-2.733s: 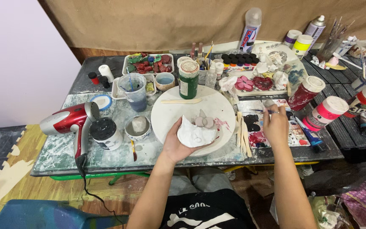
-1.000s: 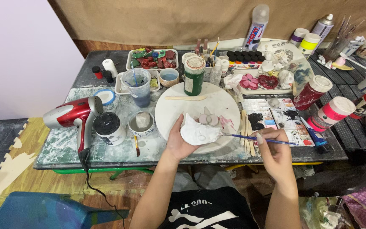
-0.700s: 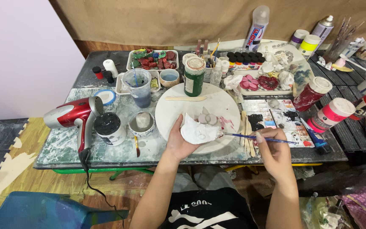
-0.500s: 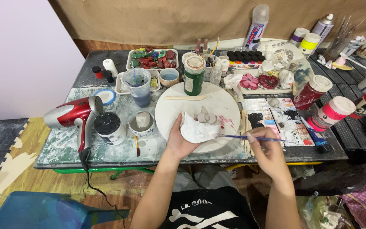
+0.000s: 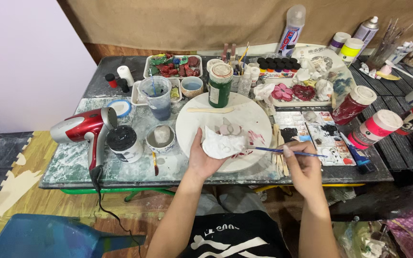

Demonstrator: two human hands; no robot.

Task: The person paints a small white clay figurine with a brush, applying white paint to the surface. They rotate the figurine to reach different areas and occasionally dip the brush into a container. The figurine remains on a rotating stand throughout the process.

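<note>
Your left hand (image 5: 205, 160) has its grip closed from below around a white clay piece (image 5: 223, 143), thumb up along its near edge, holding it just over the near part of the round white board (image 5: 249, 117) on the table (image 5: 72, 165); your right hand (image 5: 303, 167) pinches a thin blue-handled brush (image 5: 283, 151) between thumb and fingers, the shaft lying almost level and the bristle end pointing left, right at the clay's right edge where pink smears mark the board. Judging by this, you are in the painting step, tip about to meet or just meeting the piece; whether the bristles actually touch it is too small to tell. What the stroke calls for, as far as I can judge, is a steady left palm and a light, short movement of the brush so colour stays on the clay and off your fingers. Just right of the board lies the paint palette (image 5: 311, 131) with its small wells, well within reach if the brush needs loading. Beyond the board stands a green bottle (image 5: 220, 86), and to the left a clear cup of murky water (image 5: 156, 98), a small bowl (image 5: 161, 138), a black-lidded jar (image 5: 124, 143) and a red hair dryer (image 5: 84, 129) lying on its side. Pink and red paint jars (image 5: 374, 129) stand to the far right, clear of your brush arm
</note>
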